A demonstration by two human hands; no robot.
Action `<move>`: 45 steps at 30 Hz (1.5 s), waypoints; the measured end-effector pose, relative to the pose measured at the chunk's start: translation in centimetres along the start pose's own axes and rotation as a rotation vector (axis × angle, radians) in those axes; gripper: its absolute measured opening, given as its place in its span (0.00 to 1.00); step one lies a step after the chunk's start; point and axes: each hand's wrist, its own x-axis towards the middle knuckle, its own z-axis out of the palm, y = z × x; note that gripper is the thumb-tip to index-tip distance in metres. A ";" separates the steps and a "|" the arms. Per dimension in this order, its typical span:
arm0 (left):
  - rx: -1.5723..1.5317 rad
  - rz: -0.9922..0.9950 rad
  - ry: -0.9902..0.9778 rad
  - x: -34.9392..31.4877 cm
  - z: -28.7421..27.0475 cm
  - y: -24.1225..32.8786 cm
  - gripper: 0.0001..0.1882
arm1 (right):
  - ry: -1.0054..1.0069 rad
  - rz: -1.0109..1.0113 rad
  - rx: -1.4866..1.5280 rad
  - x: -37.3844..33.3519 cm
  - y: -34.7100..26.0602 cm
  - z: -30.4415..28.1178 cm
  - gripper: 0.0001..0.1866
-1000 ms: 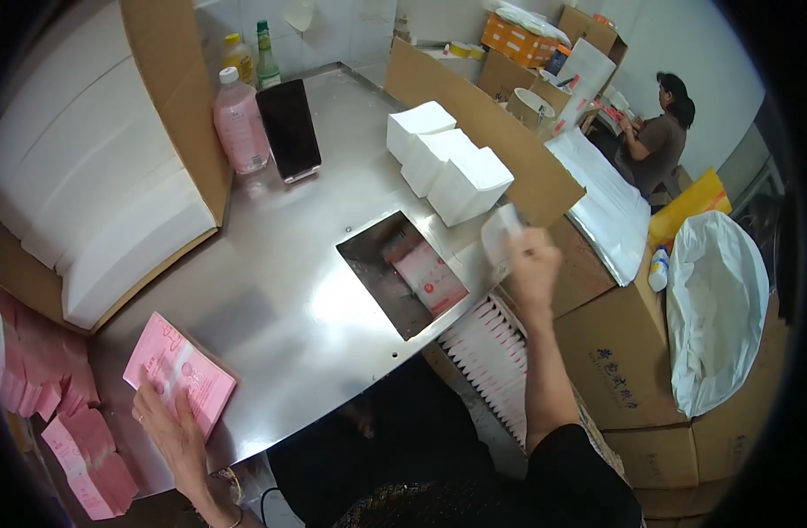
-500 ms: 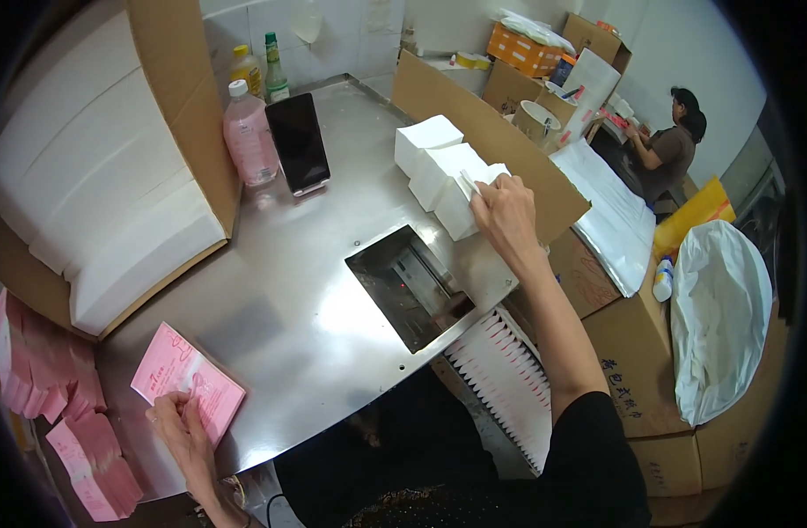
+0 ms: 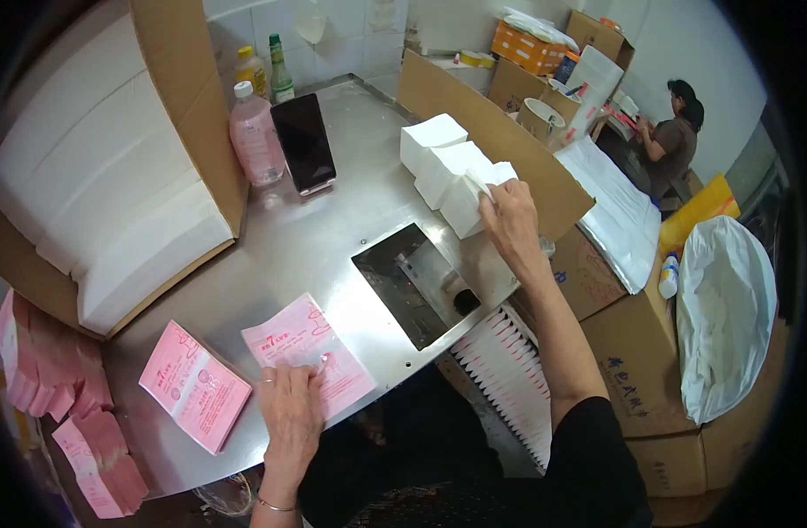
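Observation:
My left hand is closed on the lower edge of a pink printed bag lying flat on the metal table. To its left rests a stack of the same pink bags. At the far side of the table, my right hand pinches a thin wad of folded white tissues at the edge of the white tissue stacks. Its fingertips are partly hidden behind the knuckles. Between my hands is a rectangular opening in the tabletop, with metal parts and a dark round hole inside.
A carton of white tissues stands at the left, with bundled pink bags below it. A black tablet leans near a pink bottle. A cardboard panel edges the table; cartons and a seated person are at the right.
My left hand has moved right from the stack, bringing one pink bag beside the opening. My right hand stays at the tissues, and the wad is tilted more. Inside the opening, a metal part has shifted.

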 end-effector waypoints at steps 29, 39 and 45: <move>0.127 -0.103 -0.189 2.0 0.4 2.7 0.29 | 0.082 -0.086 -0.188 -0.5 -1.1 0.1 0.14; 0.206 0.096 -0.062 2.4 1.0 2.2 0.20 | 0.194 0.002 0.015 -0.4 -0.3 0.9 0.09; -0.088 0.114 -0.086 1.4 1.4 1.6 0.24 | -0.016 -0.463 0.185 -7.5 -9.2 -0.5 0.16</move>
